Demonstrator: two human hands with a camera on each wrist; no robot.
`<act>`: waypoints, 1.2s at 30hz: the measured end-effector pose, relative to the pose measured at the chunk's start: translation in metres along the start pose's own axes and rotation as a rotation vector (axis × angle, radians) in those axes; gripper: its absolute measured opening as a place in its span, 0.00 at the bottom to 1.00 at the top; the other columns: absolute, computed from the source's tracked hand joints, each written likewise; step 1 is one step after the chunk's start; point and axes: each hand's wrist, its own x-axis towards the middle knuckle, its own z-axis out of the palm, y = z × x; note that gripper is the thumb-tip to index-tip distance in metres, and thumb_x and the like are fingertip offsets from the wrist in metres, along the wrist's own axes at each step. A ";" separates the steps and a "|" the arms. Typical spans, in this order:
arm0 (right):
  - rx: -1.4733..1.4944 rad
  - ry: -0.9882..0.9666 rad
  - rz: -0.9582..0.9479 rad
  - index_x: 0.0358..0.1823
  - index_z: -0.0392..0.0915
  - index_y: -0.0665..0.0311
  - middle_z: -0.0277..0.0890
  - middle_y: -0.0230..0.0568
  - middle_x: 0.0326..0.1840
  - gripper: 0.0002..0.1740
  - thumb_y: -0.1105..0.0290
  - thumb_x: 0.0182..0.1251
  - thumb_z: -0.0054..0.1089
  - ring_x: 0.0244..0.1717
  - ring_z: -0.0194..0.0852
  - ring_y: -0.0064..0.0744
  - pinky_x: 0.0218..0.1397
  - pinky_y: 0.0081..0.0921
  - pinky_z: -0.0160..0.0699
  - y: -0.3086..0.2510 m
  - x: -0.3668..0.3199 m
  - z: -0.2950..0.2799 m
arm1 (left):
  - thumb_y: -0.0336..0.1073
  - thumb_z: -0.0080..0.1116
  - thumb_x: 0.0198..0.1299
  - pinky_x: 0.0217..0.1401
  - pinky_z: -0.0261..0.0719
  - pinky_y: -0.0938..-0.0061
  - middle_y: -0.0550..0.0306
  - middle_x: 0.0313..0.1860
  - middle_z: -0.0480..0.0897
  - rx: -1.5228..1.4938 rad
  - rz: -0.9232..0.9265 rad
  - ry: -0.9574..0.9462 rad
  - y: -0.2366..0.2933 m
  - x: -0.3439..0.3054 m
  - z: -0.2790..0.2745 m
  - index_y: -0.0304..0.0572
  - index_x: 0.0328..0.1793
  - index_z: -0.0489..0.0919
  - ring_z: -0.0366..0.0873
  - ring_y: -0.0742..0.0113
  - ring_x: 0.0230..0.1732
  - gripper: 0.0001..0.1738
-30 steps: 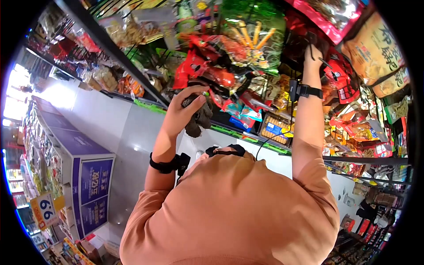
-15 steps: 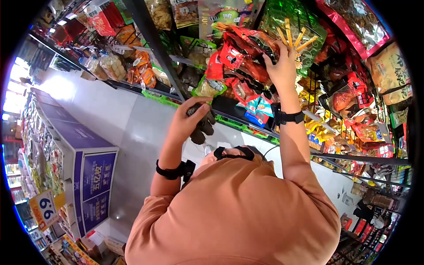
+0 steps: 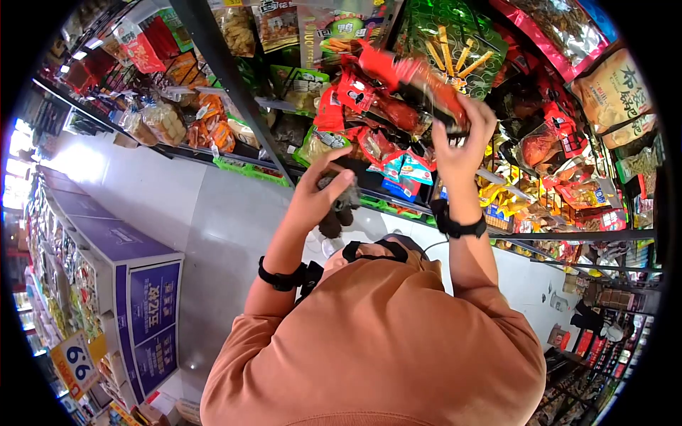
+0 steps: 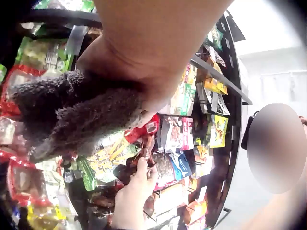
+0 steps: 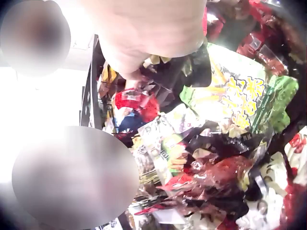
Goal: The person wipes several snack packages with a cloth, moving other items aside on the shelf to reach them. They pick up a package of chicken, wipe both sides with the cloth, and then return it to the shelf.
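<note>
A fluffy dark grey cloth [image 3: 342, 193] is gripped in my left hand [image 3: 312, 195], which is in front of the shelf's edge. It hangs in folds below the fingers, and the left wrist view shows the cloth [image 4: 91, 112] large and near. My right hand [image 3: 465, 145] pinches the near end of a red and black snack packet [image 3: 430, 82], blurred by motion, above other packets on the shelf. In the right wrist view the hand [image 5: 148, 52] has the packet's dark wrapping bunched beneath it. More red packets of glazed meat [image 3: 391, 106] lie just left of the right hand.
A green bag picturing yellow sticks [image 3: 455, 53] stands behind the packets. A black shelf post [image 3: 231, 82] rises to the left of the left hand. Small blue packets [image 3: 401, 186] lie along the shelf's front. Across the aisle stands a purple display counter [image 3: 153, 298].
My right hand has come left from deep among the packets at right, and now holds a red and black packet up. My left hand, still with the cloth, has shifted slightly right.
</note>
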 end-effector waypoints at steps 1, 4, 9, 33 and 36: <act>0.081 -0.014 0.020 0.60 0.73 0.63 0.65 0.49 0.56 0.32 0.77 0.49 0.68 0.58 0.67 0.47 0.64 0.38 0.68 0.001 -0.011 -0.004 | 0.36 0.59 0.66 0.55 0.71 0.74 0.57 0.39 0.80 -0.058 0.038 -0.042 0.002 0.004 0.008 0.39 0.72 0.68 0.77 0.69 0.43 0.29; 0.241 -0.064 0.158 0.58 0.73 0.67 0.67 0.49 0.56 0.27 0.77 0.53 0.63 0.60 0.66 0.44 0.66 0.36 0.65 -0.008 -0.034 -0.025 | 0.34 0.58 0.67 0.53 0.73 0.71 0.55 0.40 0.79 -0.012 0.153 -0.102 0.004 0.021 0.032 0.38 0.76 0.61 0.78 0.67 0.42 0.33; 0.869 0.108 0.904 0.64 0.66 0.66 0.75 0.38 0.54 0.21 0.69 0.73 0.55 0.48 0.76 0.26 0.53 0.22 0.76 0.018 -0.068 -0.059 | 0.38 0.64 0.64 0.60 0.72 0.72 0.54 0.62 0.73 -0.012 0.059 -0.301 0.008 0.043 0.073 0.43 0.79 0.58 0.77 0.72 0.48 0.41; 0.910 0.155 0.649 0.61 0.60 0.65 0.73 0.37 0.47 0.27 0.79 0.64 0.64 0.44 0.71 0.21 0.48 0.19 0.71 0.147 -0.046 -0.128 | 0.32 0.57 0.67 0.54 0.72 0.75 0.61 0.37 0.78 0.128 0.052 -0.219 0.005 0.088 0.228 0.42 0.79 0.59 0.75 0.74 0.43 0.35; 0.877 0.142 0.656 0.61 0.60 0.65 0.73 0.37 0.47 0.27 0.80 0.64 0.64 0.44 0.72 0.22 0.49 0.19 0.71 0.149 -0.044 -0.127 | 0.32 0.58 0.67 0.54 0.72 0.76 0.60 0.37 0.78 0.121 0.044 -0.204 0.003 0.089 0.231 0.42 0.79 0.59 0.75 0.74 0.43 0.35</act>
